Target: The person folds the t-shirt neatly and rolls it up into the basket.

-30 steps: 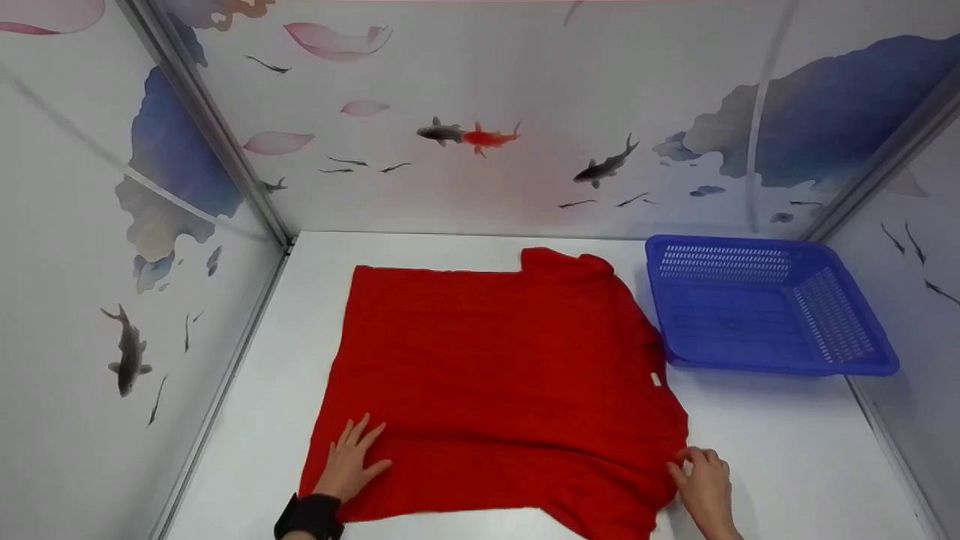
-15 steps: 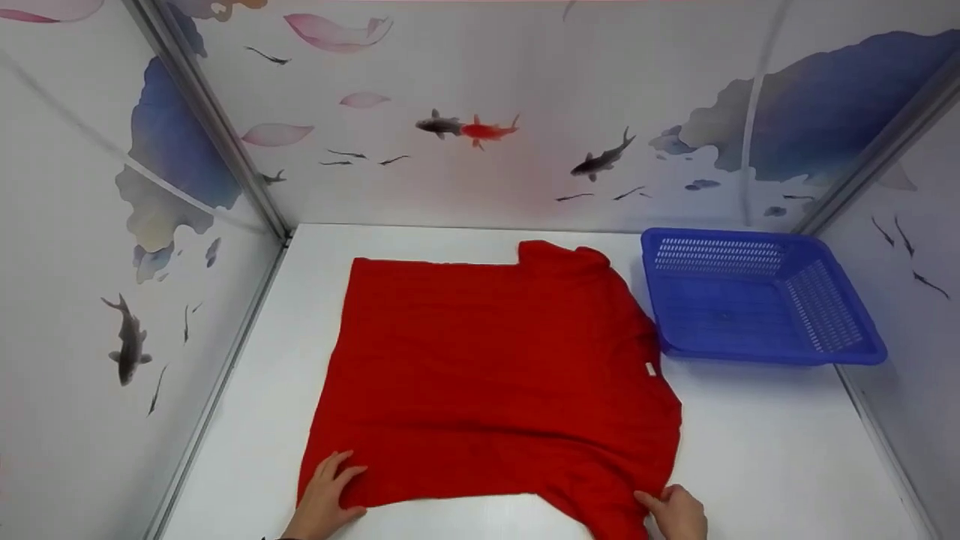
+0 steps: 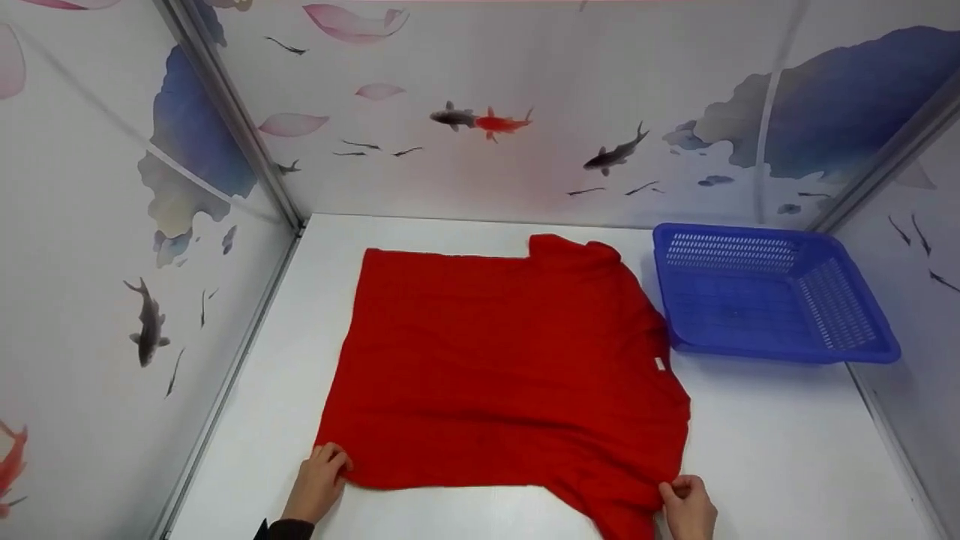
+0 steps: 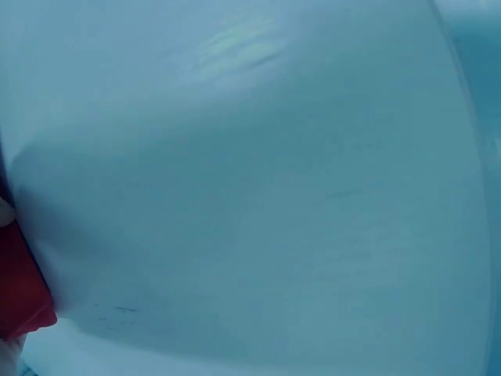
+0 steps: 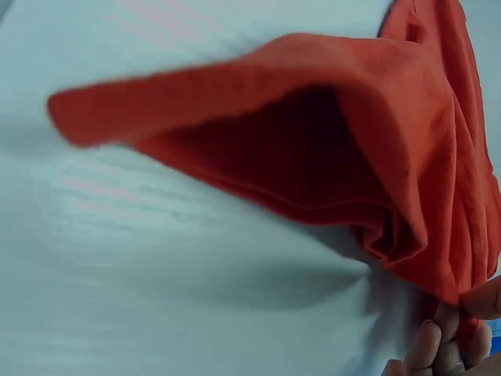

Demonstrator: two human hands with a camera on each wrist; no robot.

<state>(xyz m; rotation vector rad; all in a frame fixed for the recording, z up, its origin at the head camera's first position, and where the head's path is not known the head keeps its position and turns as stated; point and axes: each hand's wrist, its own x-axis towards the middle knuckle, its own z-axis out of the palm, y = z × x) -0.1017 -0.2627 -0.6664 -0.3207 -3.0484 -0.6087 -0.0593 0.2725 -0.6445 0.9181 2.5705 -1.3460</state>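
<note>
One red shirt [image 3: 502, 360] is lying on one white worktop [image 3: 765, 435]. One left hand [image 3: 316, 480] is gripping the shirt's near left corner and one right hand [image 3: 690, 508] is gripping its near right side. One white label [image 3: 660, 364] is showing at the shirt's right edge. One blue basket [image 3: 742, 307] is standing to the right of the shirt. On the one wall [image 3: 480, 191] behind the shirt, three large printed fish [image 3: 609, 159] and three pink petals [image 3: 293, 124] are showing.

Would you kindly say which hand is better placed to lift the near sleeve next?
Probably the right hand: it pinches the shirt by that sleeve; the left hand holds the distant hem.
</note>
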